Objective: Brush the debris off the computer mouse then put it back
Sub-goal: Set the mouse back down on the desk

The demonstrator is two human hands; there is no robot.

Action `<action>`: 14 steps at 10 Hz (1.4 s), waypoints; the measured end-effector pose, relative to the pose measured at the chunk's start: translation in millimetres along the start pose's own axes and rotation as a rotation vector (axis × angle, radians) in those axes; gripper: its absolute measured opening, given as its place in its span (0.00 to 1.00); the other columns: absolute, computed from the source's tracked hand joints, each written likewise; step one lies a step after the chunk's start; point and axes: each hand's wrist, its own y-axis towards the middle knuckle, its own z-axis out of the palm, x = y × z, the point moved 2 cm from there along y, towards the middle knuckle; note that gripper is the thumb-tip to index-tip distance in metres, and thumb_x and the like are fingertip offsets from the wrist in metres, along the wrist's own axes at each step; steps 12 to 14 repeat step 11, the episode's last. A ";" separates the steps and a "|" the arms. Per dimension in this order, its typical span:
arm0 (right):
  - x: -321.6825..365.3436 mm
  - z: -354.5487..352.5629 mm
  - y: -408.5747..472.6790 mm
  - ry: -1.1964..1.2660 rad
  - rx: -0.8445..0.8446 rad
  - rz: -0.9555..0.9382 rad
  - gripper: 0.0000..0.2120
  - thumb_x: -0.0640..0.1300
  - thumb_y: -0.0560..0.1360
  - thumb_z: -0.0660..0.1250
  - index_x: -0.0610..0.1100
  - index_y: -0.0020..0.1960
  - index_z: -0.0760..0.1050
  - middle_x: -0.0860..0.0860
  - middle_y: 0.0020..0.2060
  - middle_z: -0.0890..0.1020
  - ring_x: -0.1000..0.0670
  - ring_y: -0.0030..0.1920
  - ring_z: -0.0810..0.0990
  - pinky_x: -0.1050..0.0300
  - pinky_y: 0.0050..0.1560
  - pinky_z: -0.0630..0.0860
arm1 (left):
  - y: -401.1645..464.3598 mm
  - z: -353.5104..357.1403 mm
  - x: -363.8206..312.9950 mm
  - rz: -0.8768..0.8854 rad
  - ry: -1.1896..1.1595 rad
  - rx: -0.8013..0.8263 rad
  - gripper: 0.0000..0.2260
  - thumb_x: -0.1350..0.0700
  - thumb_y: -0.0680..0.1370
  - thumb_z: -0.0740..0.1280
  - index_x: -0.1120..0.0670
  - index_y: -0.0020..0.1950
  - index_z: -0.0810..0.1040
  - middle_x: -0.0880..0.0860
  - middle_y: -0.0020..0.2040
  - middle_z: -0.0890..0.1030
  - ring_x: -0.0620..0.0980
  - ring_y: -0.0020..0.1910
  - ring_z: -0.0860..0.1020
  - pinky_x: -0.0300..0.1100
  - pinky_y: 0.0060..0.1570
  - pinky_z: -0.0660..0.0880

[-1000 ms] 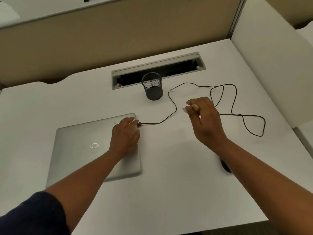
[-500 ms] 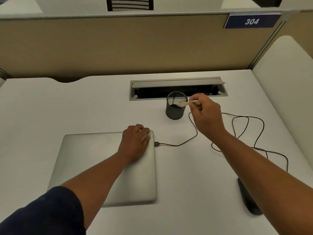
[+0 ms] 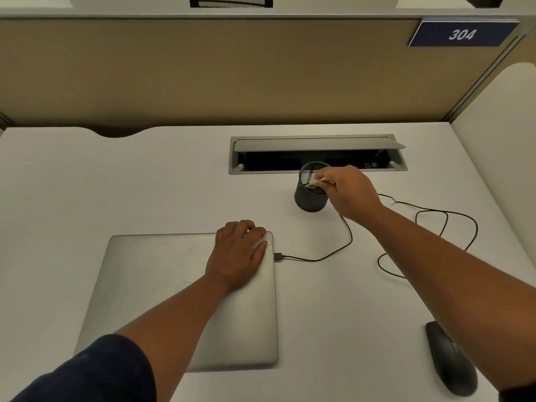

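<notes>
Lower now, my right hand (image 3: 352, 191) pinches the brush (image 3: 316, 183) inside the cup (image 3: 310, 200), left hand (image 3: 239, 253) flat on the laptop (image 3: 162, 274).

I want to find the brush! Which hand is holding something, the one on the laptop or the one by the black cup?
The right hand, over the black mesh cup, pinches a small pale brush. The left hand lies flat and empty on the closed laptop.

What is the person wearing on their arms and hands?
The left arm has a dark navy sleeve pushed up near the elbow, so the forearm is bare. A bit of dark sleeve shows at the right arm's lower edge. Both the left hand and right hand are bare: no gloves, rings or watch visible.
</notes>
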 end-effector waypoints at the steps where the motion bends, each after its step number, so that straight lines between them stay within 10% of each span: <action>1: 0.8 1.2 1.4 -0.053 0.015 -0.019 0.14 0.44 0.84 0.64 0.46 0.67 0.80 0.42 0.56 0.84 0.41 0.57 0.79 0.52 0.50 0.76 | -0.2 0.7 0.3 0.000 0.002 -0.004 0.11 0.45 0.82 0.61 0.46 0.62 0.76 0.49 0.58 0.77 0.57 0.56 0.74 0.53 0.59 0.70; 4: 4.6 2.9 -3.3 -0.146 0.153 -0.051 0.16 0.48 0.86 0.58 0.51 0.71 0.75 0.50 0.69 0.78 0.45 0.74 0.64 0.44 0.65 0.59 | 0.4 0.4 0.2 -0.017 0.014 0.011 0.13 0.45 0.82 0.60 0.47 0.62 0.78 0.49 0.57 0.77 0.56 0.56 0.74 0.52 0.59 0.69; 14: 20.4 1.4 -35.6 -0.084 0.129 0.015 0.32 0.47 0.81 0.69 0.50 0.81 0.60 0.49 0.80 0.66 0.45 0.81 0.59 0.39 0.76 0.58 | 7.9 -10.1 -4.3 -0.052 0.033 0.148 0.20 0.42 0.82 0.55 0.48 0.65 0.79 0.50 0.61 0.78 0.58 0.59 0.75 0.54 0.60 0.69</action>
